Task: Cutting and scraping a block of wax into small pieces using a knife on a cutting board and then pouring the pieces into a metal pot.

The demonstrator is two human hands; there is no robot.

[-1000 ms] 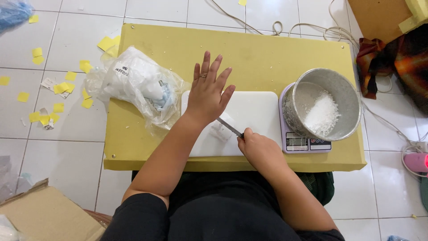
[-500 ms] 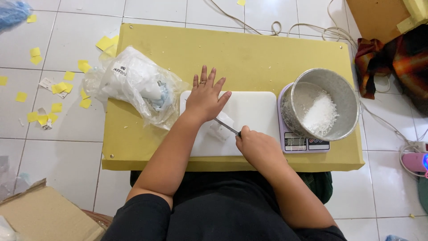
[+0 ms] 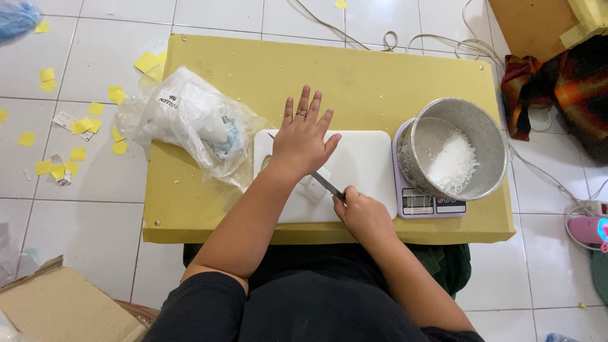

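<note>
A small white block [image 3: 311,185] is pinned on the white cutting board [image 3: 361,158] at mid-bench, pressed under the flat, spread left hand [image 3: 303,140]. A knife [image 3: 326,185] is clamped in the closed right hand [image 3: 361,212], its blade laid across the block. Just right, a metal bowl [image 3: 453,149] of white flakes is carried on a scale [image 3: 430,204]; a plastic bag [image 3: 190,123] is seen left on the yellow bench [image 3: 253,69].

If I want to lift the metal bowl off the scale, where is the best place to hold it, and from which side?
Grip the metal bowl by its rim, probably with two hands on opposite edges, coming from above. It stands upright on the scale, its mouth open, with white flakes inside, so it should stay level. The far and right sides are free; the right hand with the knife is near the left side.
</note>
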